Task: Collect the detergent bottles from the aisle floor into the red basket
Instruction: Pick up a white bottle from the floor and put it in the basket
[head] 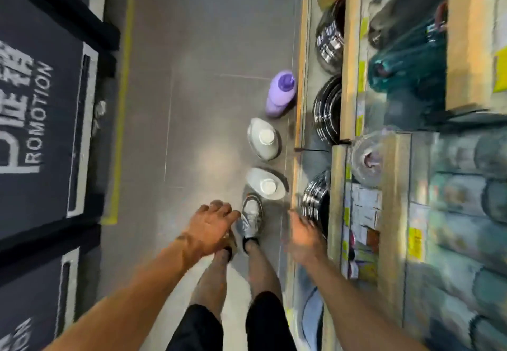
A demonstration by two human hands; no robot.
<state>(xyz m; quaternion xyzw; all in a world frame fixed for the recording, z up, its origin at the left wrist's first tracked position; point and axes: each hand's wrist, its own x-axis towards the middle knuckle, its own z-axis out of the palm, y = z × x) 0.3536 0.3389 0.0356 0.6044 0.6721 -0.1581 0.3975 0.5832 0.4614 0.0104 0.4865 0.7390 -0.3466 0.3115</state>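
Three detergent bottles stand upright in a row on the grey aisle floor beside the right-hand shelf. The nearest is a white bottle (pixel 265 184) just ahead of my shoe. Behind it stands a second white bottle (pixel 264 138), and farthest a purple bottle (pixel 281 93). My left hand (pixel 210 226) is stretched forward and empty, fingers apart, short of the nearest bottle. My right hand (pixel 304 234) is blurred, held out near the shelf edge, and holds nothing. No red basket is in view.
Wooden shelving (pixel 354 57) with stacked dark bowls and wrapped goods lines the right side. A black promotion stand (pixel 41 109) fills the left, edged by a yellow floor line (pixel 123 98). My legs and grey shoe (pixel 251 217) are below my hands.
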